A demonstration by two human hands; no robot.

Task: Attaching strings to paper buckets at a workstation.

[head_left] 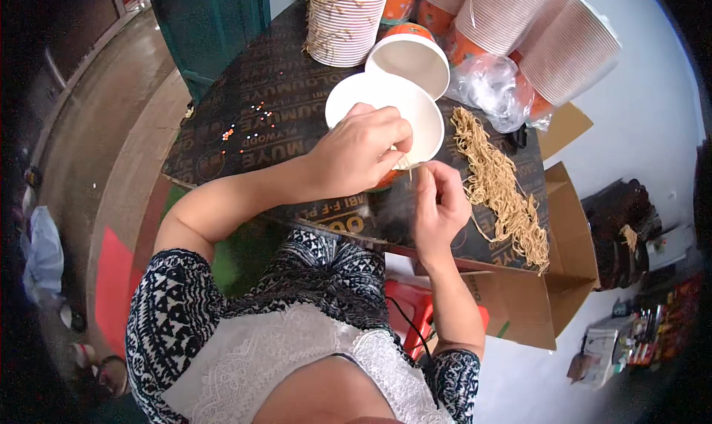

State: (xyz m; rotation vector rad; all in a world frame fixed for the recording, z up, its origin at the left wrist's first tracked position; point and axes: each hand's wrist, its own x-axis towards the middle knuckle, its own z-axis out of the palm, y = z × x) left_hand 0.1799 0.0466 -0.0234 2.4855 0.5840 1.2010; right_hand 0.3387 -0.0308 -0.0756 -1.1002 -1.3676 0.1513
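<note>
Head camera: Two hands meet at a thin strand point(411, 171) by the rim of a white-lined bowl point(424, 120)

Both of the person's hands work at the near edge of the bowl, set on the dark printed table point(285, 101) just in front of the body, a spot apparently chosen so that neither arm need stretch. The left hand point(363, 148) arches over the bowl's mouth, its grip closed, fingertips bunched at the rim where pale fibre shows beneath them. The right hand point(441, 209) waits just outside the rim, thumb and forefinger pinched on the strand; held from two sides, it is presumably easier to control. What the left fingertips cover cannot be made out.

A loose heap of tan strands point(497, 190) runs along the table's right side, likely laid there to be within the right hand's reach. A second bowl point(411, 64) lies tipped just behind the first, its mouth toward the wearer. Farther back rises a stack of bowls point(348, 16) hung with similar strands, while plastic-wrapped stacks point(512, 16) crowd the far edge, seemingly parked out of the working space.

The bowl is round and deep, smooth white inside, with an orange patch of its outer wall visible below the left hand. The strand looks slim, tan and limp. Small coloured beads point(227, 135) lie scattered at left.
</note>
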